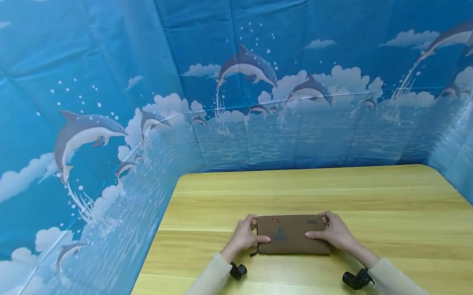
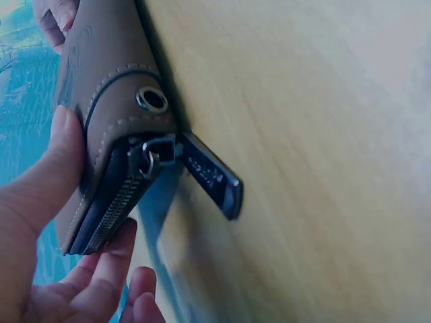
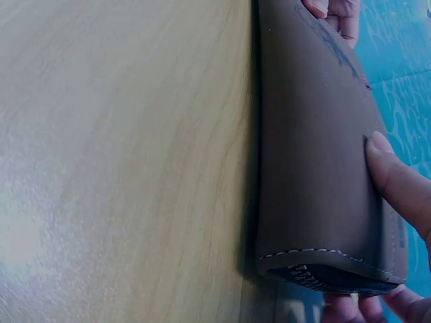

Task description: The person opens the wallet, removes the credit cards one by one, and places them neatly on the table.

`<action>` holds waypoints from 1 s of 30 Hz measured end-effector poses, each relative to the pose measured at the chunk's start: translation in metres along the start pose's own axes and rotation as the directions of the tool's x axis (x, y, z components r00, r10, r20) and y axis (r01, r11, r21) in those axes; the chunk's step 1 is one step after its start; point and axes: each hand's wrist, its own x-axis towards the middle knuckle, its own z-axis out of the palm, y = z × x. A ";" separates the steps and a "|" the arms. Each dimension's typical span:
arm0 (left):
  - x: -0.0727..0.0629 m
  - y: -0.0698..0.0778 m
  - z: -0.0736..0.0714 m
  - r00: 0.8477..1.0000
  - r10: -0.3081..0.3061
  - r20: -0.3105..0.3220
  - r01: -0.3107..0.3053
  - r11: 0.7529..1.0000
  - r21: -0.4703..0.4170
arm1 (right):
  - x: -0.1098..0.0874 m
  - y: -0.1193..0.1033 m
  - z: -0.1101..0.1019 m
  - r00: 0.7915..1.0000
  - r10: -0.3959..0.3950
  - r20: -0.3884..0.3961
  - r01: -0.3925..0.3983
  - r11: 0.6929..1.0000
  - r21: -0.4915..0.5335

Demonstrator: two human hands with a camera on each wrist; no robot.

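Observation:
A brown zip wallet (image 1: 292, 242), long and rectangular, is at the middle of the wooden table between both hands. It bears a dark printed figure and a small red tag. My left hand (image 1: 243, 235) grips its left end, thumb on the top face and fingers at the underside. At the other end, my right hand (image 1: 335, 231) holds it the same way. In the left wrist view a dark zipper pull (image 2: 214, 176) hangs from the wallet's corner beside a metal eyelet (image 2: 152, 100). Stitching edges the zipped end (image 3: 323, 276) in the right wrist view.
The yellow wooden table (image 1: 302, 193) has rounded far corners. Blue sheeting printed with dolphins (image 1: 245, 68) rises behind it and along both sides. A small black camera (image 1: 238, 270) sits on the left wrist, and another black camera (image 1: 357, 278) on the right.

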 end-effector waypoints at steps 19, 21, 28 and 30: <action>0.007 0.002 0.003 0.998 0.011 -0.061 -0.016 0.997 -0.082 | 0.006 0.000 0.003 0.993 -0.033 -0.115 0.045 0.994 0.101; 0.007 0.003 0.003 0.998 0.015 -0.069 -0.021 0.995 -0.093 | 0.006 -0.001 0.003 0.992 -0.035 -0.123 0.048 0.994 0.101; 0.008 0.006 0.003 0.997 0.016 -0.073 -0.026 0.991 -0.131 | 0.006 -0.002 0.002 0.991 -0.025 -0.134 0.035 0.997 0.072; 0.008 0.006 0.002 0.997 0.020 -0.078 -0.031 0.990 -0.140 | 0.006 -0.003 0.001 0.990 -0.025 -0.141 0.036 0.997 0.072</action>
